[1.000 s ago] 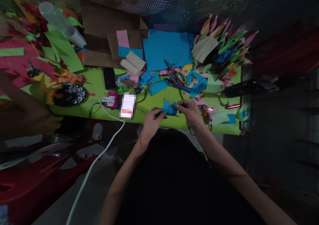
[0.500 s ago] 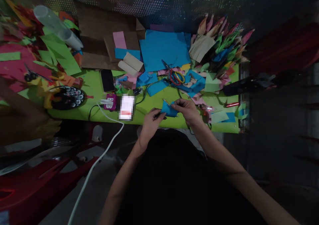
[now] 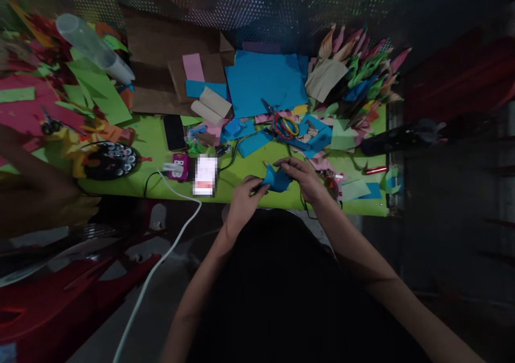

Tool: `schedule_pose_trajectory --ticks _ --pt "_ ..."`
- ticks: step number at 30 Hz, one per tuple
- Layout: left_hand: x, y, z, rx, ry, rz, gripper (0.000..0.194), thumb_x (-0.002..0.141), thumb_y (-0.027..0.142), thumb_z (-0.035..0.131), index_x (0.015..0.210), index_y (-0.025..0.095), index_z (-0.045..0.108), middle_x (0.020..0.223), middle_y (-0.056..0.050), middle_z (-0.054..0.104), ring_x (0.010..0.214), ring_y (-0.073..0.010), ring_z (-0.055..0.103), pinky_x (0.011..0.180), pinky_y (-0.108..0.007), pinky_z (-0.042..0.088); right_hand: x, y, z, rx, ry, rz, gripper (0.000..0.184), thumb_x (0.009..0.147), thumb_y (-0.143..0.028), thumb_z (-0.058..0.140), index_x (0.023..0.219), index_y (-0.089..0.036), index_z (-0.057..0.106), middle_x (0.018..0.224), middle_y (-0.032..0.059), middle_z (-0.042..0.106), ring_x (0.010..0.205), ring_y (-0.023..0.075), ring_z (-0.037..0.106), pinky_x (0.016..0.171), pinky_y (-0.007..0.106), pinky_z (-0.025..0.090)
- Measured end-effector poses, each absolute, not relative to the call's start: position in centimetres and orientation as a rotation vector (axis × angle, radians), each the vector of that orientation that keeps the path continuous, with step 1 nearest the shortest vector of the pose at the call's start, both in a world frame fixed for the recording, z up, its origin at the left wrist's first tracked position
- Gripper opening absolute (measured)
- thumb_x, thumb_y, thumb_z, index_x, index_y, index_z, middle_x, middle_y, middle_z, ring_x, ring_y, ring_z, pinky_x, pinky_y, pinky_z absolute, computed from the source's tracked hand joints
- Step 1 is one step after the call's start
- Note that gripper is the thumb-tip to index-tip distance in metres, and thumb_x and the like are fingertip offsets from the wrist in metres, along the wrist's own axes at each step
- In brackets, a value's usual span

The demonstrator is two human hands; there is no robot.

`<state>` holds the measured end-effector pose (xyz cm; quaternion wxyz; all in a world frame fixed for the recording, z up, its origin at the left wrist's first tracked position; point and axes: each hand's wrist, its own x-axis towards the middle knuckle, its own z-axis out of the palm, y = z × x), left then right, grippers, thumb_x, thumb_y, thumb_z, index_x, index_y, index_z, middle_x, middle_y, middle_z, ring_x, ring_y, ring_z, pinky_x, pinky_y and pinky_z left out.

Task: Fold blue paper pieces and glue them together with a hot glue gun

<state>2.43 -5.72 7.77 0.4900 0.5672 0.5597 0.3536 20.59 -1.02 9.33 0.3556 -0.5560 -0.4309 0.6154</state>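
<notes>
A small folded blue paper piece (image 3: 276, 178) is pinched between both my hands over the near edge of the lime-green table (image 3: 153, 138). My left hand (image 3: 243, 202) grips its left lower side, fingers closed. My right hand (image 3: 304, 179) holds its upper right side, fingers curled over it. Behind my hands lie blue paper scraps (image 3: 251, 142) and scissors with red and yellow handles (image 3: 285, 125).
A large blue sheet (image 3: 263, 81), a pile of folded coloured paper shapes (image 3: 360, 79), a phone (image 3: 174, 132), a pink charger with white cable (image 3: 179, 167), a black round tray (image 3: 110, 160), a clear tube (image 3: 92, 46), another scissors (image 3: 50, 124). Red chair at lower left (image 3: 60, 293).
My hands have drawn closer together and the blue paper is folded tighter, more bunched between my fingers. Everything on the table stays put.
</notes>
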Motion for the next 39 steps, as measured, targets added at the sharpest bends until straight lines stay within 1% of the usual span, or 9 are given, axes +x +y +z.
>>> schedule_pose_trajectory --ticks 2,5,8,12,17,20,25,33,39 --pt "2.5 -5.7 7.9 1.499 1.355 0.831 0.013 0.091 0.025 0.063 0.083 0.019 0.071 0.087 -0.003 0.065 0.083 -0.0157 0.064 0.076 -0.027 0.049 20.5 -1.0 9.2 -1.454 -1.115 1.651 0.046 0.064 -0.064 0.078 0.074 -0.02 0.068 0.069 0.0003 0.062 0.066 0.0137 0.052 0.059 0.027 0.04" --pt "2.7 -5.8 8.0 1.608 1.354 0.78 0.011 0.092 0.023 0.062 0.087 0.02 0.071 0.092 -0.004 0.066 0.088 -0.0166 0.064 0.079 -0.028 0.049 20.2 -1.0 8.9 -1.469 -1.055 1.721 0.048 0.054 -0.06 0.086 0.062 -0.019 0.062 0.058 -0.0029 0.055 0.056 0.0104 0.045 0.053 0.026 0.036" --pt "2.8 -5.7 8.0 1.61 1.367 0.745 0.008 0.091 0.022 0.063 0.089 0.02 0.071 0.092 -0.004 0.067 0.086 -0.0161 0.063 0.078 -0.028 0.049 20.0 -1.1 8.7 -1.459 -0.979 1.726 0.047 0.049 -0.056 0.089 0.061 -0.019 0.062 0.057 -0.0032 0.056 0.053 0.0095 0.045 0.052 0.025 0.036" --pt "2.7 -5.7 7.9 1.539 1.372 0.755 0.009 0.09 0.025 0.065 0.086 0.019 0.071 0.088 -0.003 0.066 0.083 -0.0155 0.063 0.077 -0.027 0.049 20.2 -1.2 9.0 -1.441 -0.954 1.726 0.042 0.05 -0.052 0.089 0.064 -0.02 0.067 0.061 -0.0022 0.061 0.054 0.0099 0.048 0.053 0.025 0.038" --pt "2.8 -5.8 7.9 1.397 1.31 0.784 0.018 0.09 0.032 0.064 0.079 0.019 0.071 0.082 -0.001 0.066 0.078 -0.0143 0.064 0.072 -0.026 0.05 20.4 -1.4 9.2 -1.428 -0.973 1.689 0.04 0.052 -0.051 0.089 0.066 -0.02 0.068 0.063 -0.0022 0.062 0.057 0.0104 0.05 0.054 0.025 0.039" --pt "2.8 -5.8 7.9 1.384 1.34 0.8 0.02 0.09 0.031 0.064 0.075 0.019 0.071 0.08 -0.001 0.065 0.078 -0.0145 0.065 0.072 -0.026 0.05 20.3 -1.6 9.2 -1.408 -0.99 1.669 0.04 0.054 -0.052 0.088 0.067 -0.02 0.068 0.063 -0.0026 0.061 0.057 0.0107 0.05 0.055 0.026 0.04" --pt "2.8 -6.0 7.5 1.397 1.383 0.806 0.014 0.088 0.027 0.066 0.079 0.02 0.072 0.082 -0.001 0.065 0.077 -0.0143 0.065 0.072 -0.027 0.051 20.1 -1.5 9.4 -1.459 -1.037 1.611 0.041 0.054 -0.052 0.087 0.059 -0.019 0.063 0.055 -0.0042 0.054 0.053 0.009 0.044 0.052 0.025 0.033" --pt "3.1 -6.3 6.9 1.338 1.381 0.862 0.011 0.086 0.028 0.068 0.086 0.019 0.074 0.084 -0.002 0.066 0.076 -0.0153 0.065 0.072 -0.028 0.054 20.3 -1.7 9.2 -1.451 -1.071 1.615 0.037 0.058 -0.051 0.084 0.068 -0.02 0.068 0.065 -0.0013 0.063 0.061 0.012 0.051 0.059 0.027 0.04" --pt "2.9 -6.1 7.7 1.471 1.405 0.805 0.011 0.088 0.021 0.065 0.093 0.02 0.075 0.091 -0.004 0.068 0.086 -0.017 0.066 0.08 -0.03 0.053 20.1 -1.7 9.2 -1.453 -1.087 1.591 0.043 0.058 -0.057 0.083 0.066 -0.02 0.064 0.061 -0.0024 0.058 0.058 0.0116 0.048 0.055 0.026 0.038"
